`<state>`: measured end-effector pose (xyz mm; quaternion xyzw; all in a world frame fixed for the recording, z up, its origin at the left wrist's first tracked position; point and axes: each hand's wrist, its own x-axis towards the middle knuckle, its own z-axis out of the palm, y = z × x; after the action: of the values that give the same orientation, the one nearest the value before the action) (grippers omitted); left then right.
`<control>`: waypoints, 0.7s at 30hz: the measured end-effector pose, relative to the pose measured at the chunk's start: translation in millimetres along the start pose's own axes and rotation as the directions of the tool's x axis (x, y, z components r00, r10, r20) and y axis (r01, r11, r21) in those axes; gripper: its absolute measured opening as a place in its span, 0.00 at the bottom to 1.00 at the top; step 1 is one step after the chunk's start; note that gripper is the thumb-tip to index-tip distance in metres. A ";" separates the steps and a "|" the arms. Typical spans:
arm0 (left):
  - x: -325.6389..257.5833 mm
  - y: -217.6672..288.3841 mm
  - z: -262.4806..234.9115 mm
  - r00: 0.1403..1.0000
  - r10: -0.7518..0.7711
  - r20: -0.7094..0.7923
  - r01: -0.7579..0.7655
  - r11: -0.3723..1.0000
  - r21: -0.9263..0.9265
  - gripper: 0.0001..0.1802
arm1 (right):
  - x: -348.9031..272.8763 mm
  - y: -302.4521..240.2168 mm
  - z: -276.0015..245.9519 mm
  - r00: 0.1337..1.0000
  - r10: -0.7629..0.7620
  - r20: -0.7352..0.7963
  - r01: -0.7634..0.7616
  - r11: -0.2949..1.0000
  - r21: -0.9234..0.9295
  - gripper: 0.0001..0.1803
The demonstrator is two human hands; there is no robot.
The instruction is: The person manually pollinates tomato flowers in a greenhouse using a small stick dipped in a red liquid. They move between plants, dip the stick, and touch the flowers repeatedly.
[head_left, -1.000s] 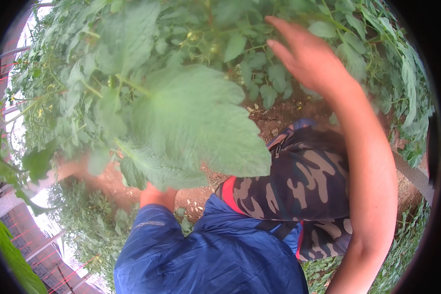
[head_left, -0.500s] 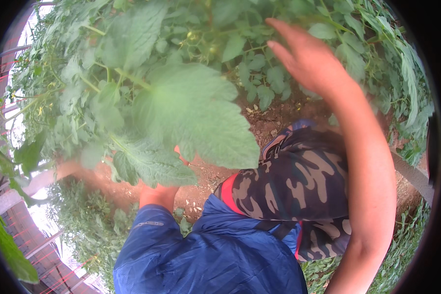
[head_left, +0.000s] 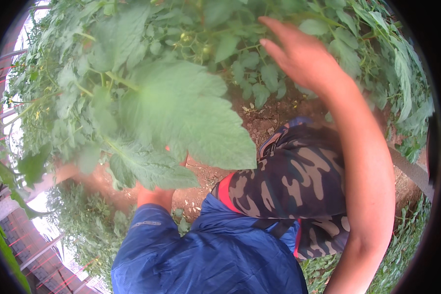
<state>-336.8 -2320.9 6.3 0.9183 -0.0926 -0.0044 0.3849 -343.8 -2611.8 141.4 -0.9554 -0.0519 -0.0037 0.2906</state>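
My right hand [head_left: 301,54] reaches into the tomato plant [head_left: 250,61] at the upper right. Its thumb and fingers are stretched apart against stems and leaves, and nothing shows between them. To the left of that hand, small green tomatoes [head_left: 185,37] hang on a thin truss. A large jagged leaf [head_left: 191,115], close to the view, covers most of my left hand [head_left: 183,159]. Only the wrist and a sliver of skin show around the leaf's edges; the left fingers are hidden. A small red spot by that leaf is too little to name.
Brown soil [head_left: 259,117] shows between the plant and my camouflage-trousered leg [head_left: 289,181]. More low plants [head_left: 90,220] grow at the lower left. Red strings and a brick wall [head_left: 29,240] stand beyond, with a grey bar [head_left: 409,171] at the right.
The view has shifted slightly, so the leaves and my right hand sit a little further left. Both hands keep nearly the same pose. A small red spot now shows by the big leaf.
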 end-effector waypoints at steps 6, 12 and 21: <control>4.8 1.5 -3.7 0.997 -0.078 0.013 0.078 0.997 0.005 0.25 | -1.4 1.4 0.1 0.999 -0.035 -0.024 0.035 0.999 0.006 0.29; 2.6 6.3 -4.1 0.993 -0.110 0.033 0.109 0.994 0.019 0.23 | -0.6 -0.4 -1.6 1.000 0.011 0.014 -0.011 1.000 0.008 0.29; 3.6 -8.1 1.1 0.999 -0.015 -0.043 0.014 1.000 -0.014 0.20 | 0.8 2.7 1.4 1.000 -0.017 -0.009 0.017 1.000 -0.007 0.30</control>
<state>-332.0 -2316.7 0.0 0.9161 -0.0776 0.0118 0.3932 -342.7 -2613.2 138.7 -0.9559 -0.0587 -0.0104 0.2875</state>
